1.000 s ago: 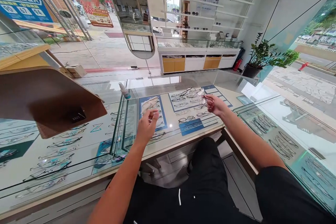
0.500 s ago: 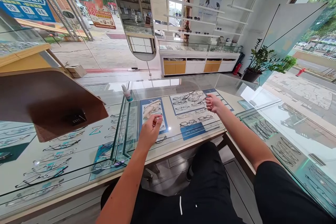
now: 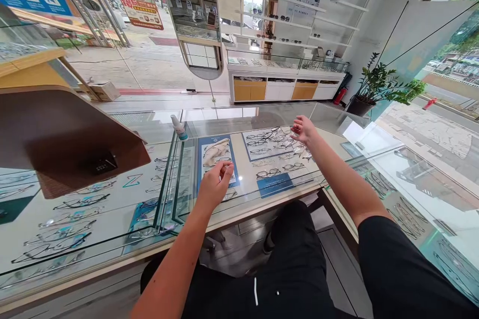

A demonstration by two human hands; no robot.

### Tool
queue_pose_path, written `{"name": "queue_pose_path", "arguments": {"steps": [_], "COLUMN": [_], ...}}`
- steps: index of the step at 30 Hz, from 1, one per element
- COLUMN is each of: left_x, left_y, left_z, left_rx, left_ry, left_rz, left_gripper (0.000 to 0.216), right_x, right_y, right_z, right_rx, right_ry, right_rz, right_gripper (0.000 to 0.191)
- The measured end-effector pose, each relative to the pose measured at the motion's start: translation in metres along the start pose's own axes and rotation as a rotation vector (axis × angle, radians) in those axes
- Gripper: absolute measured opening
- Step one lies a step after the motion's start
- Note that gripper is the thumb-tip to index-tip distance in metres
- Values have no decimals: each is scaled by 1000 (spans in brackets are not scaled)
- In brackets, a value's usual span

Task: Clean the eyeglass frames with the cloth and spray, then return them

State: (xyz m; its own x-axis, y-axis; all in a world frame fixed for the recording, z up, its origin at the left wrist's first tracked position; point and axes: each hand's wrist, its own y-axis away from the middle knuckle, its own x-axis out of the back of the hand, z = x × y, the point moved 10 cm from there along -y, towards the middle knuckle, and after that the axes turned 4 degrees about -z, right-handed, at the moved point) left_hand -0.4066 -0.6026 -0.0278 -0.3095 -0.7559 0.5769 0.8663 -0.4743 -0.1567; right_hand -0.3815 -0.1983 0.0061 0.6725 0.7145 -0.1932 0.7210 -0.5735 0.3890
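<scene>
My left hand [image 3: 216, 184] hovers over the near edge of the glass counter [image 3: 243, 162], its fingers curled in and nothing showing from them. Just past it, a crumpled beige cloth [image 3: 216, 151] lies on a blue-bordered tray [image 3: 232, 157]. Farther right, my right hand [image 3: 303, 129] is raised with its fingers loosely bent and apart, holding nothing that I can see. Several eyeglasses [image 3: 267, 135] rest on a second blue-edged tray below and left of that hand. Nearer to me are a dark-framed pair of glasses [image 3: 268, 173] and a blue card [image 3: 276, 185].
A small white spray bottle [image 3: 178, 128] stands left of the trays. The brown back of a board or mirror [image 3: 71, 129] juts in at left. Glass cases with eyeglass frames [image 3: 407, 214] flank both sides. A potted plant [image 3: 377, 84] stands at the far right.
My right hand has risen slightly away from the eyeglasses, and its fingers have loosened from a pinch. The left hand stays nearly in place. The whole view has tilted slightly.
</scene>
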Motion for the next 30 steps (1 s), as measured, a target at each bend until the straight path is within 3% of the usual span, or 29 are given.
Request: {"name": "queue_pose_path", "arguments": {"steps": [11, 15, 20, 25, 28, 30], "left_x": [2, 2, 1, 3, 12, 26], "left_y": [-2, -3, 0, 7, -7, -29], "left_z": [2, -2, 0, 7, 12, 17], "left_rx": [5, 10, 0, -28, -44, -72], "left_ry": [23, 30, 39, 172, 214, 223], "left_rz": [31, 22, 26, 36, 25, 26], "left_gripper": [46, 46, 46, 47, 46, 45], "right_x": [-30, -35, -41, -63, -104, -134], "right_y": [-35, -32, -11, 33, 71, 92], "right_z": [17, 14, -12, -37, -36, -23], "right_rx": [-30, -1, 106, 321, 461, 468], "right_ry": [55, 29, -10, -57, -93, -118], "right_rz": [94, 79, 16, -142, -412, -573], "right_gripper": [15, 16, 14, 9, 16, 20]}}
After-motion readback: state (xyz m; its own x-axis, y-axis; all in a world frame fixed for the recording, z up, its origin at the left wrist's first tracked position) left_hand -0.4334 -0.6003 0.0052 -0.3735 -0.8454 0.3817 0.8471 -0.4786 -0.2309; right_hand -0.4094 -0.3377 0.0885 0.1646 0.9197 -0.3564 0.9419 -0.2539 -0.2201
